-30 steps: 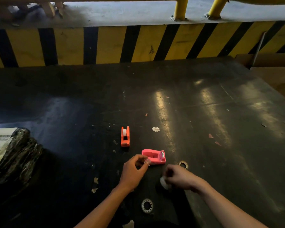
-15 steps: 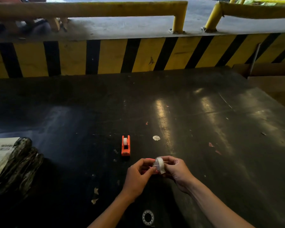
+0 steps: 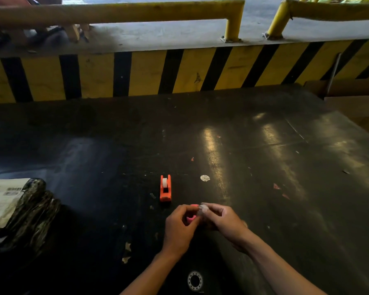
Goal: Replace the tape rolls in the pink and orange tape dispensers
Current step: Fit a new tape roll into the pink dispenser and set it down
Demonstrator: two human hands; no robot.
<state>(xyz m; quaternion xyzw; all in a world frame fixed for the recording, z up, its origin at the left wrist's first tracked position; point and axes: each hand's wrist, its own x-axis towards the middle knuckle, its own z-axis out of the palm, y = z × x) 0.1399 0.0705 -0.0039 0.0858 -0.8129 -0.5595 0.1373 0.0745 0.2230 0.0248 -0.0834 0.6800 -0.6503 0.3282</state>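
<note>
The orange tape dispenser [image 3: 165, 188] stands on the black table [image 3: 264, 167] with a white roll in it, just beyond my hands. My left hand [image 3: 180, 225] is closed around the pink tape dispenser [image 3: 191, 218], which is mostly hidden by my fingers. My right hand [image 3: 224, 222] pinches a small clear tape roll [image 3: 202, 209] and presses it against the pink dispenser. Both hands meet near the table's front middle.
An empty tape core ring [image 3: 195, 281] lies near my forearms. A white round sticker [image 3: 205, 178] sits right of the orange dispenser. A black wrapped parcel [image 3: 24, 213] lies at the left edge. A yellow-and-black striped barrier [image 3: 147, 73] backs the table, with cardboard boxes [image 3: 354, 103] to its right.
My right hand lifted the clear roll off the table and brought it to my left hand. The pink dispenser left the table and now sits inside my left hand.
</note>
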